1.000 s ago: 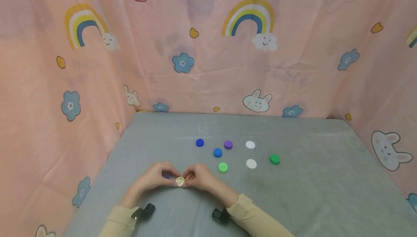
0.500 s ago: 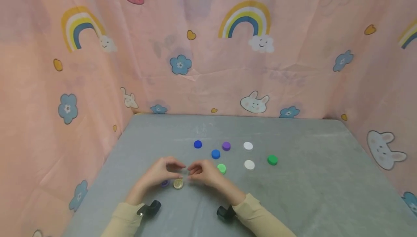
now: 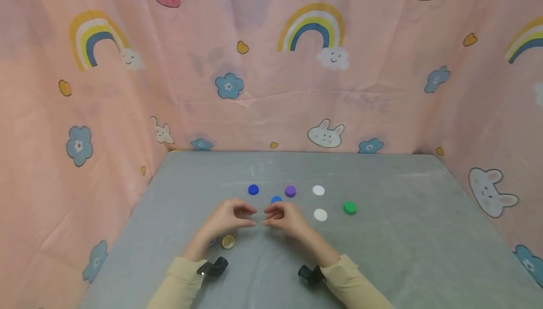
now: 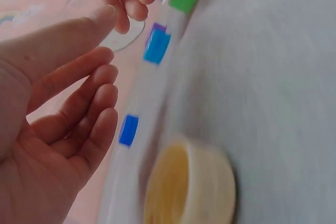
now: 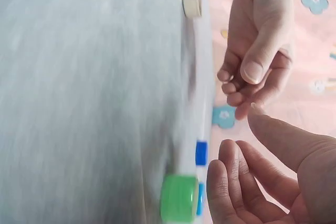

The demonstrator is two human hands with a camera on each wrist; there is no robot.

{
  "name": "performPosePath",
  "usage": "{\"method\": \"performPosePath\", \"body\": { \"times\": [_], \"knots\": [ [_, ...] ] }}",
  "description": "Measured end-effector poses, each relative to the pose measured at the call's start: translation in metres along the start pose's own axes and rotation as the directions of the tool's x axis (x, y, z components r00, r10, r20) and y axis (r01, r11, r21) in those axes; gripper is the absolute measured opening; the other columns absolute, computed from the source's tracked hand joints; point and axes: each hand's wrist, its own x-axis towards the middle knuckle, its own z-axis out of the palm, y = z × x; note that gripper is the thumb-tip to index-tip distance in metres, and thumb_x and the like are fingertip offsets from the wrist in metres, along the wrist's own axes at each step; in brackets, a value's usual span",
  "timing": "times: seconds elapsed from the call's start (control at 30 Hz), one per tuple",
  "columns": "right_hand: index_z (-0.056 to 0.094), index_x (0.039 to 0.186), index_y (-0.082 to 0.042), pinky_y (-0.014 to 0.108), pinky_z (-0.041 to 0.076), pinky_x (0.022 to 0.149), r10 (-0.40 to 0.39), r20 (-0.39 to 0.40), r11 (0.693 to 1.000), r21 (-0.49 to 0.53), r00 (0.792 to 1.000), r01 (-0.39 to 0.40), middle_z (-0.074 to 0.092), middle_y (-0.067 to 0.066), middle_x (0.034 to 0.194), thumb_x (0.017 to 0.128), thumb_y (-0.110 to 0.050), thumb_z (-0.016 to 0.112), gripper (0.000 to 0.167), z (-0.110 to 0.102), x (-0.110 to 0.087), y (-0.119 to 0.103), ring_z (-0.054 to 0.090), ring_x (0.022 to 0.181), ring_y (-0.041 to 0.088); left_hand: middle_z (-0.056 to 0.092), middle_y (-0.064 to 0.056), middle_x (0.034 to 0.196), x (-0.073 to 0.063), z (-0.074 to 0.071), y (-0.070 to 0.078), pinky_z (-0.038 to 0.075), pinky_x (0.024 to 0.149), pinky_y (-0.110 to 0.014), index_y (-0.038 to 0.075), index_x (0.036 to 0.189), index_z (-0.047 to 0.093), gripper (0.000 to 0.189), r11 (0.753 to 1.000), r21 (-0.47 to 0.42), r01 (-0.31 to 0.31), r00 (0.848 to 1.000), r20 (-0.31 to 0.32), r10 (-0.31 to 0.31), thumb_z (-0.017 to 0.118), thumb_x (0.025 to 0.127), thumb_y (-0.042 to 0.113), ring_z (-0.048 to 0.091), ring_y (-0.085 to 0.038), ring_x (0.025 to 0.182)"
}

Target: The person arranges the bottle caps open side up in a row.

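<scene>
Left hand (image 3: 226,217) and right hand (image 3: 292,219) hold nothing, fingers loose. Best pinch the light green cap (image 5: 177,200) by its sides.

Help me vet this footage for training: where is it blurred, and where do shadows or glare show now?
Left wrist: the near cream cap is blurred; right wrist: the tabletop looks smeared; head: soft shadow near the right hand, faint sheen toward the tabletop's far right.
</scene>
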Motion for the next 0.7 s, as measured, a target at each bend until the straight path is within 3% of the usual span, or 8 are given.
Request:
{"method": "performPosePath", "body": {
  "times": [0.27, 0.7],
  "knots": [
    [0.069, 0.102, -0.002, 0.024, 0.054, 0.068, 0.096, -0.094, 0.992, -0.07, 0.991, -0.103, 0.071, 0.007, 0.089, 0.078, -0.014, 0.078, 0.028, -0.022, -0.011, 0.004, 0.068, 0.08, 0.016, 0.072, -0.007, 0.097, 0.019, 0.021, 0.006, 0.053, 0.076, -0.023, 0.007, 0.1, 0.072, 0.03, 1.0, -0.01, -0.011, 1.0, 0.001, 0.011, 0.082, 0.073, 0.018, 0.066, -0.015, 0.085],
    [0.07, 0.097, -0.001, 0.022, 0.053, 0.064, 0.122, -0.18, 0.984, -0.105, 0.976, -0.142, 0.072, 0.011, 0.087, 0.074, -0.011, 0.08, 0.028, -0.032, -0.023, 0.019, 0.069, 0.077, 0.018, 0.07, -0.005, 0.086, 0.033, 0.046, 0.017, 0.051, 0.069, -0.02, 0.006, 0.095, 0.073, 0.028, 0.999, -0.017, 0.044, 0.999, 0.014, -0.044, 0.083, 0.071, 0.017, 0.061, -0.006, 0.076]
  ]
}}
